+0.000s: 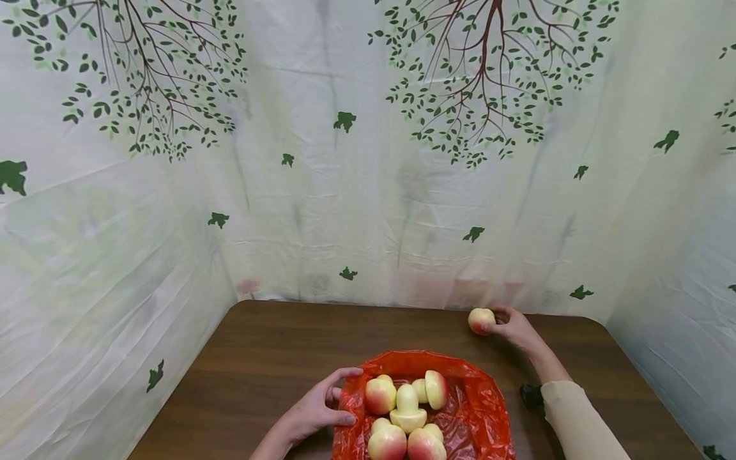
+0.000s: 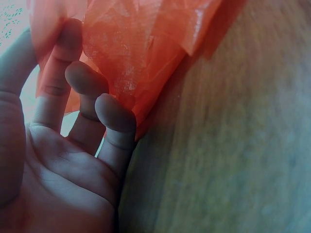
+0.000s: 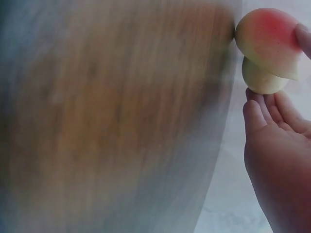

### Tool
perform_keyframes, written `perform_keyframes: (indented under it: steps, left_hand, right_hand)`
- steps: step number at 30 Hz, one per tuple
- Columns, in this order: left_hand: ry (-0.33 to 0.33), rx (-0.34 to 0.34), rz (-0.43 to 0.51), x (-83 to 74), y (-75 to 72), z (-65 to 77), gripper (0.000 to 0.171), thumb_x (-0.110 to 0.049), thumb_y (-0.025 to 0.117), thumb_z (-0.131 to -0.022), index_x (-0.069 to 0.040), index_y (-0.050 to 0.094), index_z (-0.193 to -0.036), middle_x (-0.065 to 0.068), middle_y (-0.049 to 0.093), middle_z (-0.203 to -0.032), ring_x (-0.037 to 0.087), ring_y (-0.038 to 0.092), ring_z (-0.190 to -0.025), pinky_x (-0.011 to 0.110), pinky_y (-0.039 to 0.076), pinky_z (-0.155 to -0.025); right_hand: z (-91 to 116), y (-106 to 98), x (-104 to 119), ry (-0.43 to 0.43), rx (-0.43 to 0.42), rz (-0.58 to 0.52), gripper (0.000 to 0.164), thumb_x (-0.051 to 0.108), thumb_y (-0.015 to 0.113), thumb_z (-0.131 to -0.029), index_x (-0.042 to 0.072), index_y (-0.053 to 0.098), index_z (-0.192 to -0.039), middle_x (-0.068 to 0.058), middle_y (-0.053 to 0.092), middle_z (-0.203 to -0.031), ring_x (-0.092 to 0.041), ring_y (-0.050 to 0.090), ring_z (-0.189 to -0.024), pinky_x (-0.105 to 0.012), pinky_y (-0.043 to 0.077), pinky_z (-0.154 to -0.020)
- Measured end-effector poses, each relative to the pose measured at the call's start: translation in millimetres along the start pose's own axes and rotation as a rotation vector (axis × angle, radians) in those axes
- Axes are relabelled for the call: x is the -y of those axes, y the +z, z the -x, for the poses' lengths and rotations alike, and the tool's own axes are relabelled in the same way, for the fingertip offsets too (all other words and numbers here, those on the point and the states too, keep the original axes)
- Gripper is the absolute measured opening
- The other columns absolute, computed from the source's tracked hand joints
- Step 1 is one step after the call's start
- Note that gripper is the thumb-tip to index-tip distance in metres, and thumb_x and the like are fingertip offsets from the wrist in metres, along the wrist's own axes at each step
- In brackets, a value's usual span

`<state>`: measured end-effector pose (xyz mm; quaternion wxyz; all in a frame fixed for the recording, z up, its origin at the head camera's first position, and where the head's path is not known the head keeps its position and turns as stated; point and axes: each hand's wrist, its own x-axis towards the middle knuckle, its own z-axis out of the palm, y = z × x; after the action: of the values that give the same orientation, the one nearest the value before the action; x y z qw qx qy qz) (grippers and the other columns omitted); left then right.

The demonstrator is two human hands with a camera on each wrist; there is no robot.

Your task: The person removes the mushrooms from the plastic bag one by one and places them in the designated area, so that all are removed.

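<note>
My right hand (image 1: 513, 328) pinches a mushroom (image 1: 481, 320) between thumb and fingers at the far right of the table. In the right wrist view this mushroom (image 3: 269, 36) has a rounded cap, red fading to yellow, and a pale stubby stem near the fingertips. My left hand (image 1: 313, 409) holds the left side of an open red plastic bag (image 1: 485, 409), and in the left wrist view its curled fingers show partly through the film (image 2: 131, 53). Several similar mushrooms lie inside the bag, one with its stem up (image 1: 407, 409) and one tipped on its side (image 1: 436, 390).
The brown wooden table (image 1: 299, 332) runs back to a pale curtain (image 1: 368, 211) printed with leaves and branches, which also hangs at both sides. A dark object (image 1: 531, 396) shows beside the right sleeve (image 1: 575, 409).
</note>
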<state>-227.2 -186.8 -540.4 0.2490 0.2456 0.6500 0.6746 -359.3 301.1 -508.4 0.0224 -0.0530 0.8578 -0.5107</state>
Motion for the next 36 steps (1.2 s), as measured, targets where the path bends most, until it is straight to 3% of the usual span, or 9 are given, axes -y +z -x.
perform_keyframes:
  steps: [7, 18, 25, 36]
  left_hand:
    - [0.000, 0.001, 0.005, 0.3, 0.0, -0.2, 0.080, -0.008, 0.078, -0.096, -0.002, 0.031, -0.161, -0.003, 0.080, -0.102, 0.010, 0.075, -0.097, 0.029, 0.064, -0.081]
    - [0.003, 0.001, 0.002, 1.7, -1.4, -0.3, 0.079, -0.009, 0.077, -0.096, -0.002, 0.032, -0.161, -0.004, 0.080, -0.102, 0.010, 0.076, -0.096, 0.029, 0.064, -0.081]
    - [0.004, 0.005, 0.001, 1.1, -1.3, -0.6, 0.080, -0.009, 0.077, -0.096, -0.001, 0.031, -0.161, -0.005, 0.080, -0.102, 0.009, 0.075, -0.096, 0.029, 0.064, -0.081]
    - [0.003, 0.008, 0.000, 1.4, -1.8, -0.7, 0.079, -0.009, 0.077, -0.097, -0.002, 0.031, -0.161, -0.004, 0.080, -0.103, 0.009, 0.076, -0.095, 0.029, 0.064, -0.081]
  right_hand:
    - [-4.2, 0.3, -4.2, 0.011, 0.006, 0.012, 0.067, 0.020, 0.072, -0.101, -0.014, 0.042, -0.151, -0.039, 0.050, -0.152, -0.051, 0.053, -0.139, -0.053, 0.052, -0.110]
    - [0.1, -1.1, -2.1, 0.016, 0.011, 0.030, 0.073, 0.027, 0.074, -0.101, -0.014, 0.042, -0.152, -0.037, 0.052, -0.151, -0.048, 0.056, -0.137, -0.045, 0.055, -0.107]
    - [-0.1, -4.0, -3.3, 0.027, 0.011, 0.051, 0.078, 0.029, 0.075, -0.099, -0.014, 0.039, -0.154, -0.038, 0.044, -0.157, -0.053, 0.045, -0.147, -0.060, 0.045, -0.118]
    - [7.0, -10.3, 0.0, 0.015, 0.023, 0.029, 0.074, 0.025, 0.068, -0.104, -0.013, 0.035, -0.158, -0.037, 0.041, -0.160, -0.053, 0.040, -0.150, -0.061, 0.043, -0.118]
